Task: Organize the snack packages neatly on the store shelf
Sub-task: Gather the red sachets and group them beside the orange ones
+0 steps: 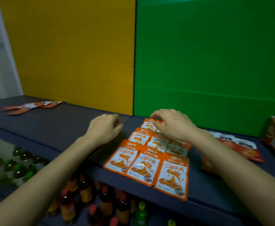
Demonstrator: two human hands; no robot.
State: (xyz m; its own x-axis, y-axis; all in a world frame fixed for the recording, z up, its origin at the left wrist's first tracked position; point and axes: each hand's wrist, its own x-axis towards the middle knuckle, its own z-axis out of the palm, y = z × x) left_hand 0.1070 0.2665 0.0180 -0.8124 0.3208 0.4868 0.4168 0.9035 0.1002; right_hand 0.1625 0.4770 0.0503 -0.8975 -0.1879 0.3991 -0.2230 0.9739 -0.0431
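Currently right hand pinches rear orange packet; left hand curled, apparently empty. Square its edges to packet grid, keep overlap even.

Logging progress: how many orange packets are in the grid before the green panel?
7 orange packets visible: three in the front row, three in the middle row, one at the back pinched by the right hand. That hand may hide more.
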